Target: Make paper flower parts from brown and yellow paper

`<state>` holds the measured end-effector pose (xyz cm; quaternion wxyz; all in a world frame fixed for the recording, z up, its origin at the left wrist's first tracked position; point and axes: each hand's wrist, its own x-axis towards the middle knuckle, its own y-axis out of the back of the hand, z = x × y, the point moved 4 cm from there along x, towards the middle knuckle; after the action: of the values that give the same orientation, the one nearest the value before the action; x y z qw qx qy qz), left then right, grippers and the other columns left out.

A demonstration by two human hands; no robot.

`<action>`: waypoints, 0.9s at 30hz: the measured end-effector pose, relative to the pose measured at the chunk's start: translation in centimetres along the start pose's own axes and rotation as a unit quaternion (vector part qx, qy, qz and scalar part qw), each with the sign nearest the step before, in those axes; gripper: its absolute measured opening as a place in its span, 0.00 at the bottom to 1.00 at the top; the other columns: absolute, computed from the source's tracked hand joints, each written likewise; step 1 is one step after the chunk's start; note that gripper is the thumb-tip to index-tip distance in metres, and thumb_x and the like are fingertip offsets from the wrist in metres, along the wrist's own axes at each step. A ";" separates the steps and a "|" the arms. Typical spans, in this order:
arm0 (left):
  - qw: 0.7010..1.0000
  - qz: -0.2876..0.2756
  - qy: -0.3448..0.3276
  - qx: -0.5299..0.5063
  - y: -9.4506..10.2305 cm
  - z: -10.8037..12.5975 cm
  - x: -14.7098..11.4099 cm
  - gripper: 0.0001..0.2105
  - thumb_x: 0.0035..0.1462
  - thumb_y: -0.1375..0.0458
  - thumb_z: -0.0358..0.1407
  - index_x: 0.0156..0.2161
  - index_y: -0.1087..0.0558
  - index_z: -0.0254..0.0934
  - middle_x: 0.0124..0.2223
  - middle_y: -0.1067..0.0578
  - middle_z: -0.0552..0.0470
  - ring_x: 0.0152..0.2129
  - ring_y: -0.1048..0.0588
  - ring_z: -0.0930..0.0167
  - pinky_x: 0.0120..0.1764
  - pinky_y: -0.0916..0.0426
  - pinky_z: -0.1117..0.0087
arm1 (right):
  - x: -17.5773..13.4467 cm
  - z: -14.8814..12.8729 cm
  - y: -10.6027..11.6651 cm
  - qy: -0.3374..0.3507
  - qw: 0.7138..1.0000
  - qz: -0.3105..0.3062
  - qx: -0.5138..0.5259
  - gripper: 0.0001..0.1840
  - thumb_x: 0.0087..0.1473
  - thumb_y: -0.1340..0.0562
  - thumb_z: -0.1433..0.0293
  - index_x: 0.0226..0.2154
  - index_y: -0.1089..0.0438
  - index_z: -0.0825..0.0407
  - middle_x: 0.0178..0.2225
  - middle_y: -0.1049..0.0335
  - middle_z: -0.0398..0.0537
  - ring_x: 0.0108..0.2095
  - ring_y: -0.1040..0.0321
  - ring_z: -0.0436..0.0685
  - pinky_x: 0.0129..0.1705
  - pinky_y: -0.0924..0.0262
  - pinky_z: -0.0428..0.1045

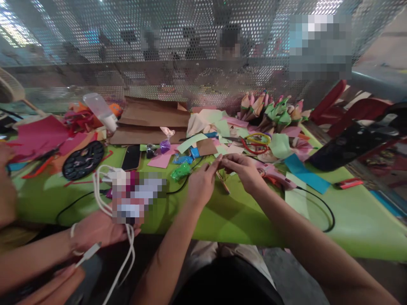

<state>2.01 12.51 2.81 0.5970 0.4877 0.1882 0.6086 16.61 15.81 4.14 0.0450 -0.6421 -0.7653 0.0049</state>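
Note:
Over the green table (222,220), my left hand (202,183) and my right hand (244,168) meet at the fingertips. Both hands are closed in a pinch, and whatever lies between the fingers is too small to make out. A thin brown strip (224,185) shows just below the fingers; I cannot tell if it is held or lies on the table. Near my right forearm rests a pink glue gun (280,177) with a black cord. A crumpled green plastic wrapper (180,170) lies left of my left hand, close to blue wrappers (187,157).
At left, a co-worker's hand (98,226) holds a blurred object beside a white cable (129,237). Behind are brown paper (152,118), paper flowers (276,111) and coloured scraps. A black phone (131,158), black bottle (352,144) and red cutter (349,183) lie around.

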 end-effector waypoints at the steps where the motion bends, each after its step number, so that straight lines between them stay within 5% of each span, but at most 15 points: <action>1: 1.000 -0.003 -0.002 -0.019 0.0 0.1 0.0 0.24 0.67 0.50 0.30 0.65 0.32 0.49 0.43 0.24 0.46 0.33 0.24 0.67 0.40 0.30 0.69 | 0.1 0.0 0.1 0.003 1.000 0.004 -0.007 0.19 0.41 0.27 0.52 0.25 0.24 0.50 0.25 0.27 0.45 0.27 0.38 0.53 0.31 0.43 0.50; 6: 0.971 0.008 0.025 -0.236 0.2 -0.6 0.2 0.20 0.69 0.49 0.41 0.62 0.29 0.43 0.49 0.22 0.44 0.42 0.23 0.63 0.45 0.28 0.65 | 0.3 -0.3 0.8 0.031 0.999 0.022 -0.030 0.14 0.44 0.30 0.56 0.26 0.24 0.50 0.27 0.24 0.47 0.29 0.37 0.54 0.32 0.43 0.50; 11: 0.909 0.004 0.133 -0.395 -0.2 -2.4 0.4 0.20 0.67 0.49 0.51 0.45 0.23 0.37 0.31 0.23 0.50 0.22 0.30 0.71 0.26 0.35 0.70 | 0.4 -0.7 1.6 0.043 0.998 0.053 -0.018 0.12 0.44 0.30 0.58 0.25 0.24 0.50 0.28 0.26 0.46 0.29 0.39 0.53 0.32 0.45 0.50; 15: 0.897 0.009 0.145 -0.417 0.0 -2.4 0.5 0.21 0.64 0.46 0.54 0.33 0.27 0.38 0.28 0.26 0.52 0.20 0.33 0.72 0.24 0.39 0.71 | 0.4 -0.7 1.7 0.045 0.997 0.062 -0.016 0.12 0.44 0.30 0.58 0.25 0.23 0.49 0.28 0.26 0.46 0.29 0.39 0.53 0.32 0.45 0.51; 27: 0.919 -0.024 0.111 -0.378 0.1 -1.7 0.6 0.15 0.65 0.45 0.46 0.31 0.32 0.40 0.26 0.29 0.56 0.22 0.32 0.73 0.26 0.40 0.73 | 0.2 -0.9 1.2 0.050 0.998 0.024 -0.024 0.11 0.48 0.31 0.60 0.25 0.25 0.50 0.27 0.25 0.48 0.29 0.36 0.54 0.31 0.45 0.51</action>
<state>0.66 13.66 2.28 0.7263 0.1504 0.0208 0.6704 17.84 16.17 5.00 0.0672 -0.6604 -0.7465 -0.0447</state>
